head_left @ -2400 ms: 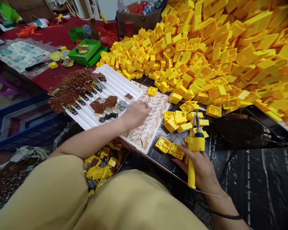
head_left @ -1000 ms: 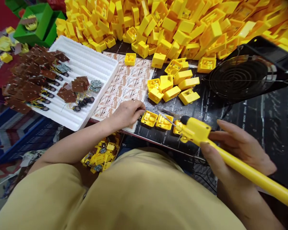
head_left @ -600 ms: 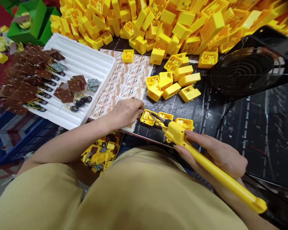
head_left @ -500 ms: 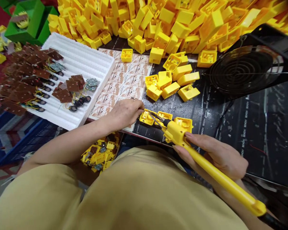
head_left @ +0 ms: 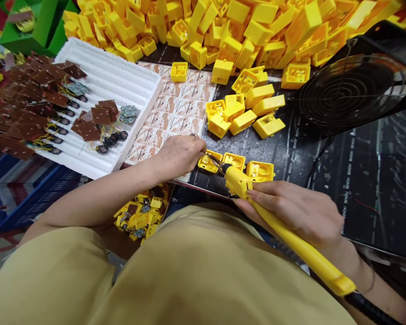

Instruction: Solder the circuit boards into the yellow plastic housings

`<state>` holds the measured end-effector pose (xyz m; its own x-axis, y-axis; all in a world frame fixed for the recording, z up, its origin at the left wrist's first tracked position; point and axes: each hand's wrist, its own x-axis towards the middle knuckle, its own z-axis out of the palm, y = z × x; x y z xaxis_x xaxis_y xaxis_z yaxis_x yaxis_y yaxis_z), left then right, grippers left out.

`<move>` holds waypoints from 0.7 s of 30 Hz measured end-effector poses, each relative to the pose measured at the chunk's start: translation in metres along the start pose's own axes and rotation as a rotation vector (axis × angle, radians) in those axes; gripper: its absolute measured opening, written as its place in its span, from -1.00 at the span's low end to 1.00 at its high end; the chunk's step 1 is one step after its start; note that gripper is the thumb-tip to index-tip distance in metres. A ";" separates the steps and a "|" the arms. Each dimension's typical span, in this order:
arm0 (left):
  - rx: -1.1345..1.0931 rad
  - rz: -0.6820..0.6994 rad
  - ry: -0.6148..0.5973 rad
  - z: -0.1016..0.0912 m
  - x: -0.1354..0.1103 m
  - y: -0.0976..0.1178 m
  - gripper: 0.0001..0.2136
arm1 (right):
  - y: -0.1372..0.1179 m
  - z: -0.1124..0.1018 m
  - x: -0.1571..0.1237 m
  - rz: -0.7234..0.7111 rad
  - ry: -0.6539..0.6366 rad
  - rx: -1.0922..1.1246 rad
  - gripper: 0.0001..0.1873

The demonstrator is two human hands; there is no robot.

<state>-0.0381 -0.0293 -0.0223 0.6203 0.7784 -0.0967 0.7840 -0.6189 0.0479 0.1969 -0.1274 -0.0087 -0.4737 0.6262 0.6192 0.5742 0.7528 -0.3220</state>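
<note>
My right hand is wrapped round a yellow soldering iron, whose black cable trails off to the lower right. Its metal tip reaches over the leftmost of three open yellow plastic cases lined up near the bench edge. My left hand is closed in a pinch at that same case; its fingertips are turned away, so what they hold is hidden. The middle case and the right-hand case lie open side up, with small metal parts inside.
Beyond the row sits a cluster of yellow cases, with a large heap behind. A black fan stands at right. On the left, a white foam tray carries brown circuit boards and wired speakers. Below are a blue crate and filled cases.
The soldering iron and my right hand have shifted slightly left and up, bringing the tip further over the leftmost case. My left hand stays pinched there. The whole view has shifted a little.
</note>
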 end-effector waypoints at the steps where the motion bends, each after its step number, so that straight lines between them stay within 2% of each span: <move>1: 0.010 0.004 0.006 0.000 0.000 0.000 -0.80 | 0.000 -0.003 -0.002 0.010 -0.017 0.002 -0.87; 4: 0.038 0.011 -0.013 -0.002 0.001 0.001 -0.80 | 0.002 -0.010 -0.015 0.165 -0.013 -0.039 -0.93; 6: 0.043 0.015 -0.037 -0.004 0.001 0.001 -0.79 | 0.003 -0.013 -0.023 0.278 -0.018 -0.061 -0.86; 8: 0.043 0.009 -0.043 -0.004 0.002 0.001 -0.79 | 0.004 -0.012 -0.027 0.298 -0.054 -0.050 -0.78; 11: 0.052 -0.003 -0.031 -0.004 0.003 0.001 -0.79 | 0.006 -0.009 -0.024 0.264 -0.102 0.001 -0.81; 14: 0.041 0.049 -0.009 -0.004 0.001 -0.001 -0.77 | 0.007 -0.006 -0.021 0.211 0.014 0.001 -0.92; 15: 0.016 0.073 0.026 -0.004 -0.001 -0.003 -0.77 | 0.007 -0.005 -0.022 0.204 0.068 -0.012 -0.92; 16: -0.024 0.090 0.079 -0.003 -0.003 -0.006 -0.78 | 0.006 -0.005 -0.024 0.220 0.119 -0.025 -0.82; 18: -0.148 0.085 0.203 0.000 -0.008 -0.011 -0.80 | 0.005 -0.003 -0.030 0.320 0.191 -0.048 -0.59; 19: -0.224 0.064 0.251 0.002 -0.011 -0.014 -0.82 | 0.003 -0.002 -0.033 0.384 0.205 -0.061 -0.54; 21: -0.368 0.025 0.279 0.006 -0.015 -0.020 -0.83 | 0.001 0.001 -0.038 0.498 0.249 -0.060 -0.59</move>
<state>-0.0632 -0.0299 -0.0279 0.5816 0.7937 0.1781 0.6936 -0.5983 0.4011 0.2150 -0.1509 -0.0331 0.0328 0.8309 0.5555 0.7286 0.3606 -0.5824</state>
